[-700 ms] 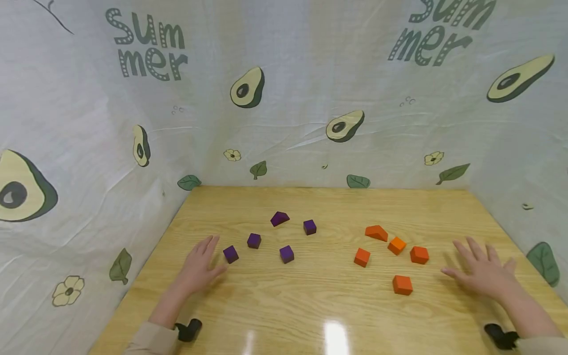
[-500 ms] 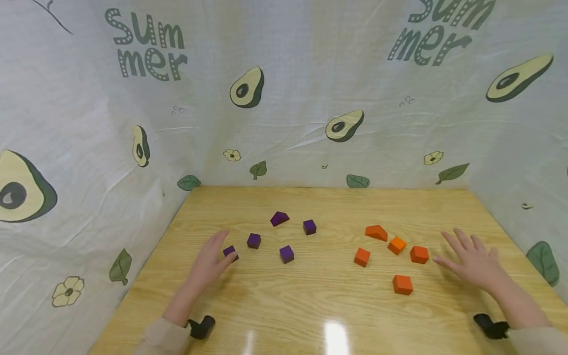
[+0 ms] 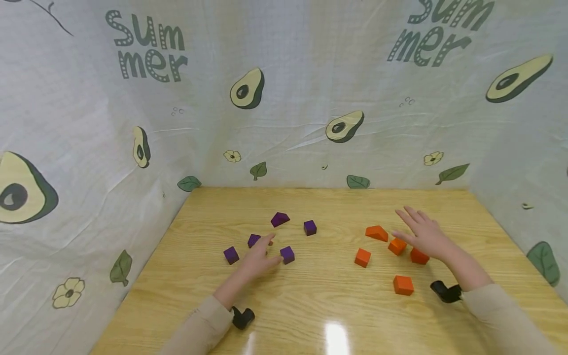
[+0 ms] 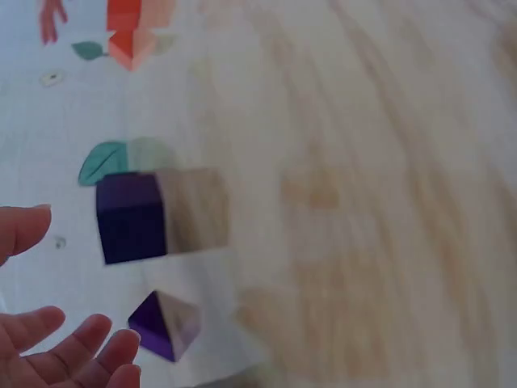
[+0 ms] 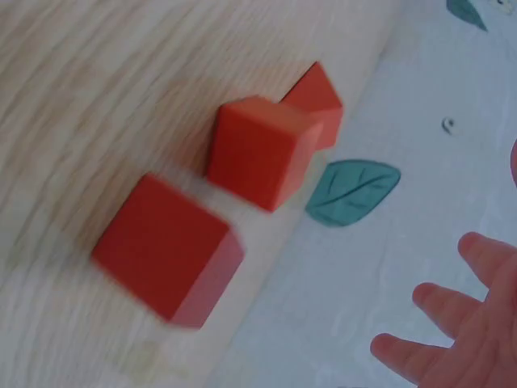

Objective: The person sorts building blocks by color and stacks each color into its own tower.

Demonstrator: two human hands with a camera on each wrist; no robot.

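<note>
The left hand [image 3: 253, 262] hung with fingers spread between two purple cubes on the tabletop [image 3: 328, 291]: its thumb reached the nearer cube [image 3: 288, 255], though I could not tell whether they touched, and its index finger partly hid the farther cube [image 3: 253, 240]. The right hand [image 3: 427, 238], fingers also spread, partly hid an orange cube [image 3: 397, 247] and a red cube [image 3: 418, 257]. An orange wedge [image 3: 376, 233] lay near its thumb.
</note>
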